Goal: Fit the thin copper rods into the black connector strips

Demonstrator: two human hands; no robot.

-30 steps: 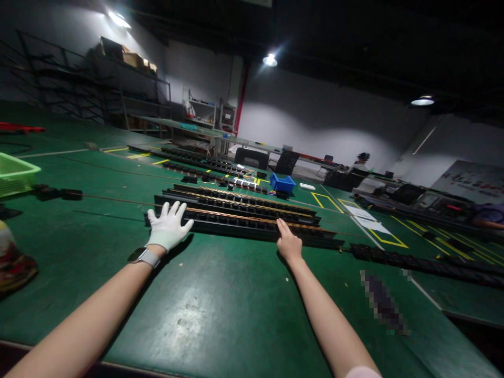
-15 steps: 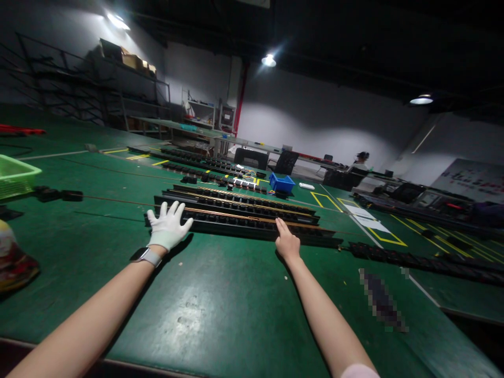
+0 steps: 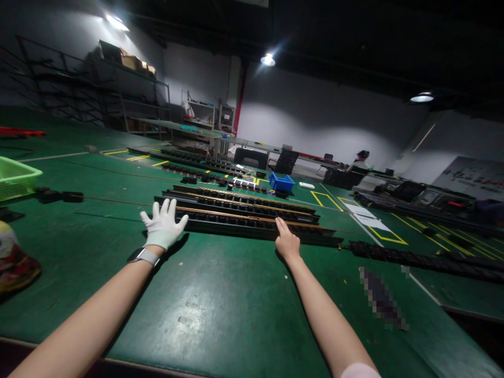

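My left hand (image 3: 163,226), in a white glove with a watch at the wrist, is spread with fingers apart at the left end of a long black channel (image 3: 228,228). Thin copper-coloured wires (image 3: 224,213) run lengthwise along this channel. My bare right hand (image 3: 287,243) is farther right, two fingers stretched out together onto the channel's near edge by the wires, the others curled. It grips nothing that I can see; whether the fingertips press on the wires cannot be made out. More black channels (image 3: 252,199) with wires lie in parallel just behind.
A green basket (image 3: 18,181) and a row of black blocks (image 3: 59,196) are on the left of the green table (image 3: 197,315). Behind the channels stands a blue bin (image 3: 281,182). Black segmented strips (image 3: 413,255) extend at right. A person (image 3: 360,161) sits far back.
My left hand has slid slightly left along the channel's end, fingers still spread. My right hand stays in the same place.
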